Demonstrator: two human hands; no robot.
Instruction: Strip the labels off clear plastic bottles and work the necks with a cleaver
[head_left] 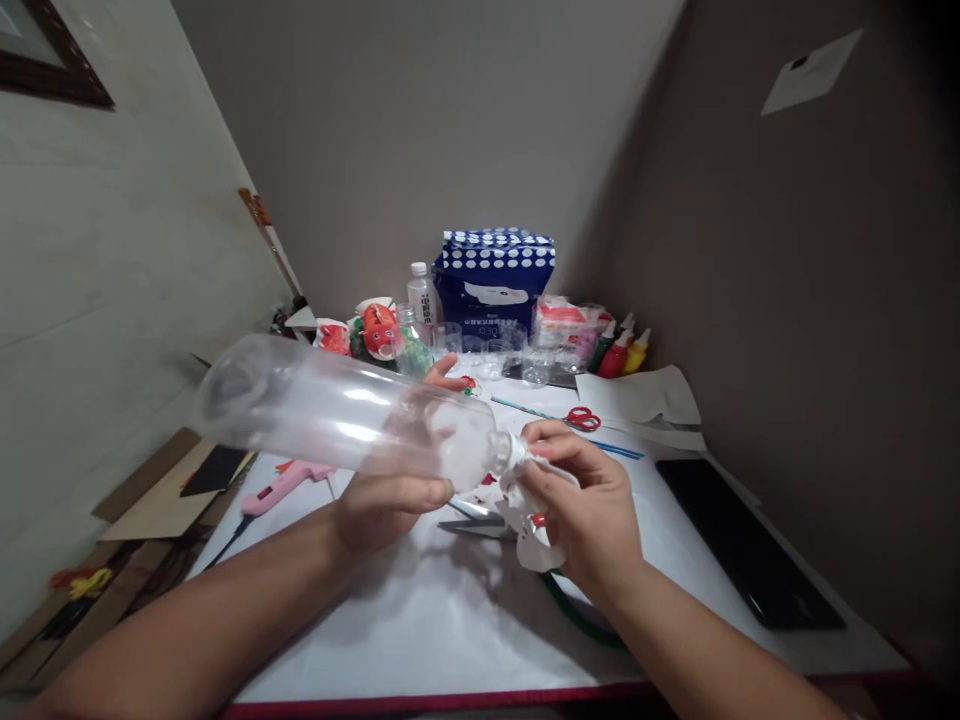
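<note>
A large clear plastic bottle [330, 405] is held sideways above the table, its base to the left and its neck to the right. My left hand [394, 495] grips it from below near the shoulder, fingers showing through the plastic. At the white neck, my right hand [581, 490] has its fingers closed around a crumpled white tissue or cloth [536, 540], which hangs down under the neck. Whether the bottle has a cap is hard to make out. Beneath the hands lie scissors [472, 525] with open blades, partly hidden.
A pink glue gun [289, 487] lies at left. Red-handled scissors [583, 419] and blue sticks [619, 449] rest behind the right hand. A black phone-like slab [746, 540] lies at right. Clear cups [493, 360], a blue bag [495, 285] and paint bottles [616, 355] line the back.
</note>
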